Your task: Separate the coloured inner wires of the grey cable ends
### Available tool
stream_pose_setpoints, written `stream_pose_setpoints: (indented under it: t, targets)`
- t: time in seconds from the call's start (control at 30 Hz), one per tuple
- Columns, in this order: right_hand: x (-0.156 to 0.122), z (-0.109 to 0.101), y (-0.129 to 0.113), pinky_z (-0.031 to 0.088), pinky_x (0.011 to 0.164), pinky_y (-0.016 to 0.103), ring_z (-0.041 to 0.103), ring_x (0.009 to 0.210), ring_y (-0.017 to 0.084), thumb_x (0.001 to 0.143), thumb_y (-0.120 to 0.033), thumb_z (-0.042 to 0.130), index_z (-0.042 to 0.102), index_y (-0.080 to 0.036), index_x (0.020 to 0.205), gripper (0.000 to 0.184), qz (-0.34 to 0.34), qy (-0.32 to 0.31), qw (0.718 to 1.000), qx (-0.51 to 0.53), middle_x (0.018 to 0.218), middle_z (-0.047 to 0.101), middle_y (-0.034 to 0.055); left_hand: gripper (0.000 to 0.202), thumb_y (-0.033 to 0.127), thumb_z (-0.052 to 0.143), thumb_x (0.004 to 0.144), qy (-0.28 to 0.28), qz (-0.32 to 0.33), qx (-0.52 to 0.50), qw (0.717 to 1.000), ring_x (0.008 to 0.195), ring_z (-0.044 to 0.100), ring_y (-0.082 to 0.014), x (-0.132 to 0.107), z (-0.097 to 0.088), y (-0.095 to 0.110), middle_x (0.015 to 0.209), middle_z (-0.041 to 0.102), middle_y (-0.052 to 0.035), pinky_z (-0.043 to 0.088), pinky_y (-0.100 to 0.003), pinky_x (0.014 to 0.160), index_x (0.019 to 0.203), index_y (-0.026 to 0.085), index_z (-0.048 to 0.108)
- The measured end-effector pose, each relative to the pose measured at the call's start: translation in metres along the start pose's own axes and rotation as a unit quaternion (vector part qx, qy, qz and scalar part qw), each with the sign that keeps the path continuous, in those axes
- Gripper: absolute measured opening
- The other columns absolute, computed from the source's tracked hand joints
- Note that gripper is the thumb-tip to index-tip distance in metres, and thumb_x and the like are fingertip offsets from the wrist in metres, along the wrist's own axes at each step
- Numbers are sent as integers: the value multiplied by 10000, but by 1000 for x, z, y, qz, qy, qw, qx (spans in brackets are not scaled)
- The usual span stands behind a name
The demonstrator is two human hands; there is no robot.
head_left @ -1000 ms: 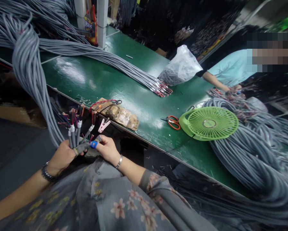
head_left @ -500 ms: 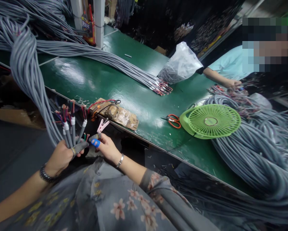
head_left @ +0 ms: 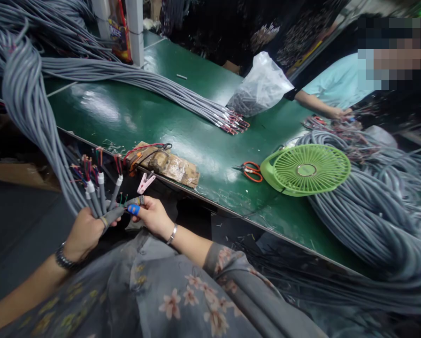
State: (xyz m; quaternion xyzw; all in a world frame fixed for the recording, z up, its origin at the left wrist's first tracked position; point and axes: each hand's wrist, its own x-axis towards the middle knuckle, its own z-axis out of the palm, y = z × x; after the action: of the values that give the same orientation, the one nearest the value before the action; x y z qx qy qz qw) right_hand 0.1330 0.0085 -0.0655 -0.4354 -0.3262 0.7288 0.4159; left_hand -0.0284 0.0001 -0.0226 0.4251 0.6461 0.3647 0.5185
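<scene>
My left hand [head_left: 84,231] is closed around several grey cables [head_left: 96,192], their stripped ends with red, blue and black wires standing up just below the table edge. A grey sleeve covers one of its fingers. Touching those cable ends from the right, my right hand [head_left: 151,217] pinches small wire tips with covered fingertips, one cover blue. The cables in my left hand run up into a thick grey bundle [head_left: 27,98] hanging over the table's left side.
On the green table [head_left: 140,117] lie a taped brown block with red wires [head_left: 164,164], a pink clip [head_left: 145,182], orange scissors [head_left: 250,171], a green fan [head_left: 307,168], a plastic bag [head_left: 261,91] and grey cable heaps [head_left: 372,220]. A co-worker's hand [head_left: 339,112] handles wires at the far right.
Both hands with the cable ends sit a little further left and lower in view. The grip looks the same. The co-worker's hand has shifted slightly among the wires.
</scene>
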Motion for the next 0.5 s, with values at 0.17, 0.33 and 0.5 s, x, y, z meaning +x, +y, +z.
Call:
stream_pose_setpoints:
  t: [0.17, 0.33, 0.5]
  targets:
    - [0, -1, 0, 420, 504, 213, 493, 481, 60, 479, -521, 972, 678, -171, 700, 508, 15, 14, 1000, 3, 575, 638, -53, 291, 446, 831, 458, 18, 0, -18, 1000, 463, 574, -149, -2, 3, 7, 479, 671, -10, 493, -265, 477, 517, 208, 676]
    - [-1, -2, -4, 420, 508, 214, 503, 511, 72, 467, -515, 976, 638, -182, 688, 523, 2, 15, 1000, 8, 578, 625, -59, 317, 469, 836, 475, 0, -3, -15, 1000, 459, 586, -154, -3, 4, 9, 477, 665, -21, 497, -262, 461, 516, 202, 669]
    - [-2, -3, -4, 404, 498, 220, 473, 505, 71, 487, -529, 968, 609, -193, 677, 527, 2, -3, 1000, -4, 581, 596, -71, 349, 517, 849, 524, -20, 22, -5, 1000, 477, 639, -190, -1, 2, 5, 505, 707, -40, 541, -294, 490, 525, 212, 680]
